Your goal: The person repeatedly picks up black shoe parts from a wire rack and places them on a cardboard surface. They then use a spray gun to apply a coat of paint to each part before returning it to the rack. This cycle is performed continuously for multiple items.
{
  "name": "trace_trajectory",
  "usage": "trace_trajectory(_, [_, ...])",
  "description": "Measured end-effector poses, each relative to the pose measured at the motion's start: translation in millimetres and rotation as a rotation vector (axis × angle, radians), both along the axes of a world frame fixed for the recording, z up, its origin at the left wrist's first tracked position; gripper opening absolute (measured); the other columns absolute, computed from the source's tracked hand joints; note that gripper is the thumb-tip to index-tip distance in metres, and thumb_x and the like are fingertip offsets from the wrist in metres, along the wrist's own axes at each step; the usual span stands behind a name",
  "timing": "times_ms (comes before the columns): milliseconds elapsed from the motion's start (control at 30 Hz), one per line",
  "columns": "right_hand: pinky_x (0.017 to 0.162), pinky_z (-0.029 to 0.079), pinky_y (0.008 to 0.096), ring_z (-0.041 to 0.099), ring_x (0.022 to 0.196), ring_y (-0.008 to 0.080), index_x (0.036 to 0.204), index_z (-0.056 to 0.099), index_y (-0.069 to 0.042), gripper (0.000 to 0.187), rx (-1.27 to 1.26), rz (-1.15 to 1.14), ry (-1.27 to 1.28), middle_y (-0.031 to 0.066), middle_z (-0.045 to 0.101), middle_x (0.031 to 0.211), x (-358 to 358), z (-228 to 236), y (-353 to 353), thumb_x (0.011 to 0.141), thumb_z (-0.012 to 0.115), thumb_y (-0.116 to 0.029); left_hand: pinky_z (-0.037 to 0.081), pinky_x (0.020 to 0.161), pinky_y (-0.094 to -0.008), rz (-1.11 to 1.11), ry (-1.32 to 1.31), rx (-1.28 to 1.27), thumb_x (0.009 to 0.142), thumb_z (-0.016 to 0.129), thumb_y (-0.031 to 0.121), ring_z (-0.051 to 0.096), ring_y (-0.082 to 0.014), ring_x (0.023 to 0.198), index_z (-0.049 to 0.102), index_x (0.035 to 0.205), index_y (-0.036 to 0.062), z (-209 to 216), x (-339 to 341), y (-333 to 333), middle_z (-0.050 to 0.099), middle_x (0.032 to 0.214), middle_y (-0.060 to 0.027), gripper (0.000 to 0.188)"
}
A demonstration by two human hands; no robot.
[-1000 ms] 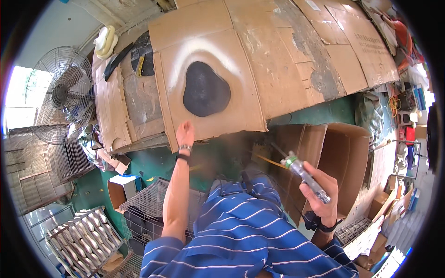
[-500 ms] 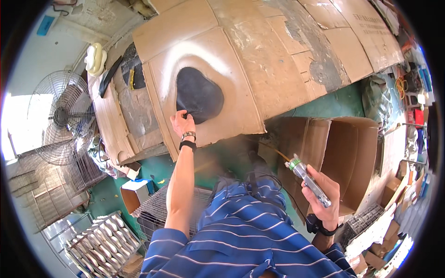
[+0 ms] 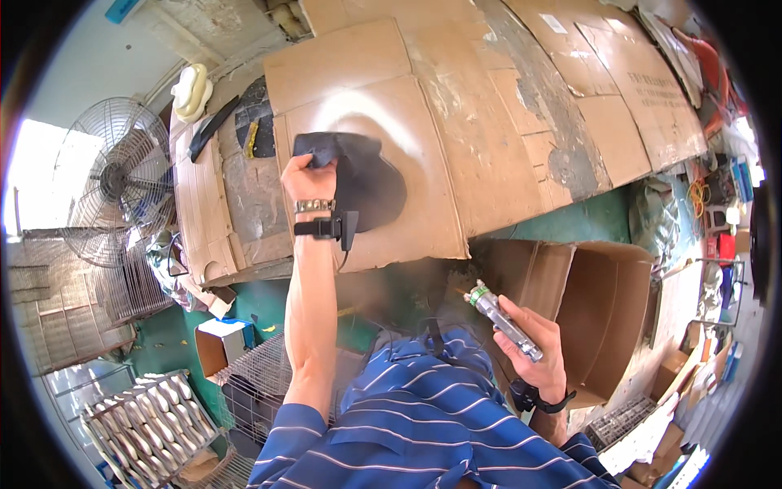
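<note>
My left hand [image 3: 309,181] is closed on the edge of a thin black sheet [image 3: 322,145], lifting it off the cardboard. Beneath and to the right lies a rounded dark shape [image 3: 379,194]; whether it is the same sheet or another below I cannot tell. A cloudy white band [image 3: 358,102] curves around it on the cardboard panel [image 3: 436,179]. In front of my body at the right, my right hand [image 3: 533,346] grips a silvery spray gun [image 3: 507,324] with a green ring, its nozzle end tilted up and left.
Cardboard covers the bench [image 3: 538,106]. An open carton [image 3: 607,318] stands at the right below it. On the left are a wire fan [image 3: 114,179], a dark strip [image 3: 213,129] and a pale yellow stacked object [image 3: 191,92]. A rack of white pieces [image 3: 151,424] stands lower left.
My left hand has moved up and slightly left, raising the black sheet's edge from the cardboard. The spray gun in my right hand has shifted left and a little nearer my body.
</note>
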State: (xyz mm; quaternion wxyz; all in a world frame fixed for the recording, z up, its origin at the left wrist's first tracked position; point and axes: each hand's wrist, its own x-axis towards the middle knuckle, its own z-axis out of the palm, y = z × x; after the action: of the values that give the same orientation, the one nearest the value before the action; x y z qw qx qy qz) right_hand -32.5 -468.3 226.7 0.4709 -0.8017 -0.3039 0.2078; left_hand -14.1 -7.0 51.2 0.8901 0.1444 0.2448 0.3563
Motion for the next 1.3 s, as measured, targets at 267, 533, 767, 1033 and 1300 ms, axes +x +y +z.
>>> trace_trajectory(267, [0.069,0.051,0.0316,0.066,0.073,0.0268,0.127,0.064,-0.002,0.051,-0.020,0.200,-0.008,0.0160,0.068,0.088,-33.4,15.9,59.3,0.077,0.072,0.003,0.049,0.102,-0.0505,0.148,-0.181,-0.043,0.073,0.054,0.007,0.066,-0.0342,0.109,0.066,0.106,-0.0010,103.7,-172.6,-41.7,0.070,0.112,-0.0159,0.036])
trace_trajectory(533, [0.073,0.048,0.0262,0.056,0.078,0.0118,0.133,0.058,0.006,0.050,-0.152,0.503,0.101,0.0054,0.064,0.087,-88.3,23.2,108.4,0.085,0.066,-0.002,0.050,0.097,-0.0472,0.641,-0.327,-0.106,0.076,0.050,0.010,0.068,-0.0346,0.102,0.066,0.106,-0.0056,83.3,-417.5,-137.7,0.071,0.110,-0.0195,0.038])
trace_trajectory(767, [0.071,0.048,0.0270,0.057,0.076,0.0130,0.134,0.058,0.005,0.049,-0.243,0.856,-0.009,0.0049,0.063,0.085,-147.4,22.1,159.7,0.086,0.064,0.000,0.053,0.095,-0.0468,1.243,-0.109,-0.117,0.072,0.052,0.007,0.068,-0.0333,0.100,0.064,0.105,-0.0046,124.8,-613.2,-214.5,0.070,0.106,-0.0168,0.037])
trace_trajectory(1033, [0.068,0.046,0.0252,0.053,0.074,0.0098,0.132,0.060,0.005,0.045,-0.376,1.061,-0.050,0.0033,0.062,0.086,-243.9,31.4,213.3,0.088,0.066,-0.004,0.053,0.096,-0.0514,1.938,0.123,-0.070,0.060,0.054,0.006,0.066,-0.0354,0.097,0.065,0.099,0.0024,65.2,-908.1,-234.5,0.067,0.104,-0.0115,0.041])
trace_trajectory(1300, [0.071,0.047,0.0256,0.054,0.078,0.0102,0.131,0.060,0.005,0.045,-0.485,1.108,-0.074,0.0048,0.064,0.090,-306.5,25.6,232.6,0.088,0.066,-0.005,0.052,0.098,-0.0576,2.271,0.171,-0.103,0.062,0.052,0.005,0.066,-0.0416,0.104,0.063,0.104,-0.0046,-3.0,-1071.8,-279.4,0.066,0.111,-0.0194,0.045])
